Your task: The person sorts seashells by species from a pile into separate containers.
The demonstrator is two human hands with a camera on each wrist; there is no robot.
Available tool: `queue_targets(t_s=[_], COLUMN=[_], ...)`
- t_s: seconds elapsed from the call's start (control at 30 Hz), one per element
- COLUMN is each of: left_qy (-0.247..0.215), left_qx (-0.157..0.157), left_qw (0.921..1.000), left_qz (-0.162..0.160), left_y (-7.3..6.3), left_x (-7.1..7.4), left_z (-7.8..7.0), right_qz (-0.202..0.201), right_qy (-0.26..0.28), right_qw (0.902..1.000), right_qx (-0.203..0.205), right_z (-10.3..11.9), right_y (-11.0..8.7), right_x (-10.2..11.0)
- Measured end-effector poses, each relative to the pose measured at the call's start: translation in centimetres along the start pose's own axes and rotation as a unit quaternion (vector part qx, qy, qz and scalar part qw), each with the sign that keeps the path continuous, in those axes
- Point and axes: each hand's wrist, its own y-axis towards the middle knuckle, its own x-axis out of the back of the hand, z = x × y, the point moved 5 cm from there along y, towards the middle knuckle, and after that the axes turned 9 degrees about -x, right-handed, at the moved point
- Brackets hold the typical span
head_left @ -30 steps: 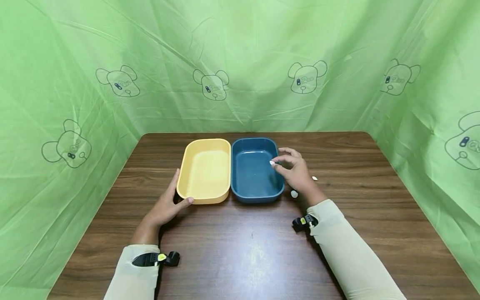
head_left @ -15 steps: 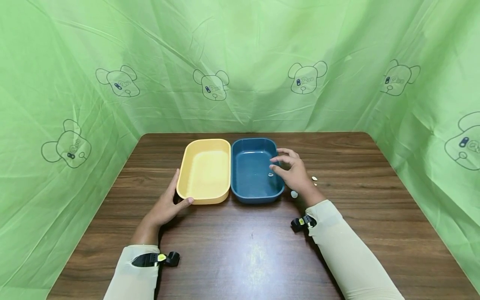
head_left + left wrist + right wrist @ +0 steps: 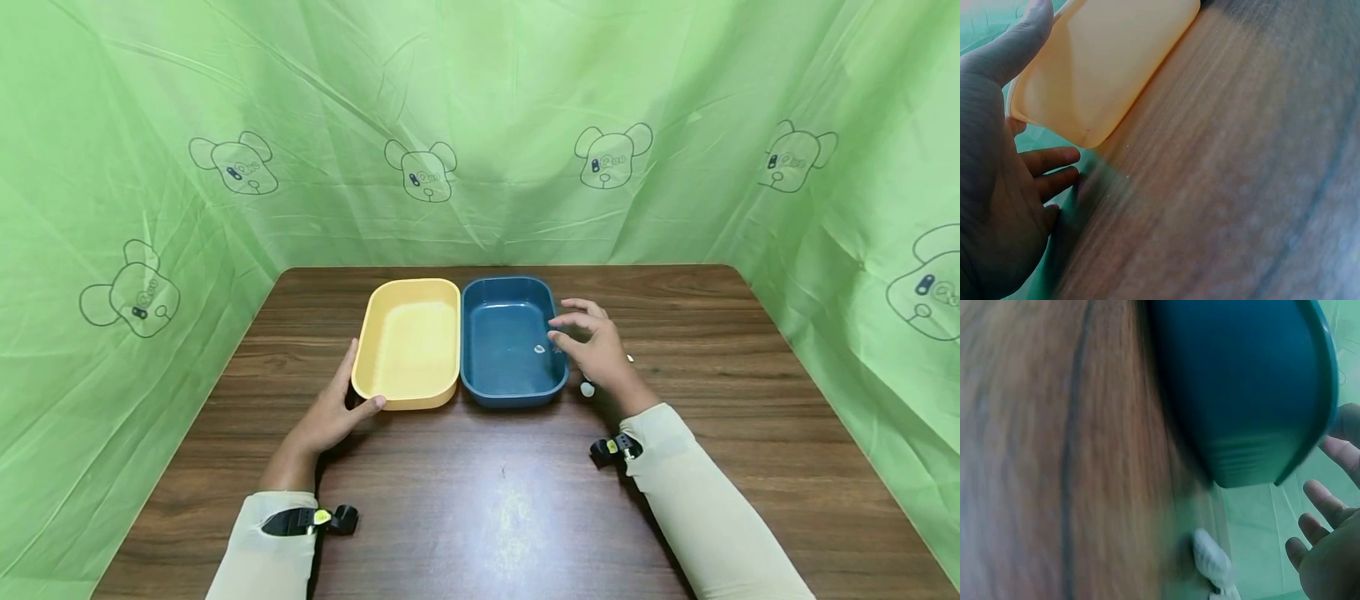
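My left hand (image 3: 330,417) rests at the near left corner of a yellow plastic tray (image 3: 408,350), thumb on the front rim and fingers along the side. In the left wrist view, the thumb lies near the rim while several fingers stay loose below the tray. Just beside it stands a matching blue tray (image 3: 502,350), with a small white shell (image 3: 539,349) on its floor. Over the right rim of that tray hovers my right hand (image 3: 596,346), thumb and forefinger apart with nothing between them. The right wrist view shows its fingers (image 3: 1322,501) spread beyond the blue tray.
A whitish shell (image 3: 587,389) lies near the blue tray's right front corner, and a ribbed white shell (image 3: 1213,559) shows in the right wrist view. Another white piece (image 3: 630,358) peeks out past the right wrist. Green printed cloth (image 3: 495,200) surrounds the wooden table (image 3: 450,500).
A second ago my right fingers pinched a white shell over the blue tray; they let it go, and it lies inside. The right hand has since drawn back slightly right. The left hand stays put.
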Motion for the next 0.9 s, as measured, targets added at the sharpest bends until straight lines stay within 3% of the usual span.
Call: queue_targets(t_s=[0.43, 0.9], left_qy=[0.004, 0.006], left_qx=[-0.003, -0.007], left_qw=[1.0000, 1.0000], left_qz=[-0.002, -0.002], left_y=[-0.1, 0.0], left_x=[0.0, -0.1], left_z=[-0.1, -0.3], right_qz=[-0.005, -0.048], right_qy=[-0.001, -0.006], right_qw=[0.9998, 0.9979], right_qx=[-0.017, -0.044], right_z=[-1.5, -2.8], right_y=[-1.0, -3.3], right_x=[3.0, 5.8])
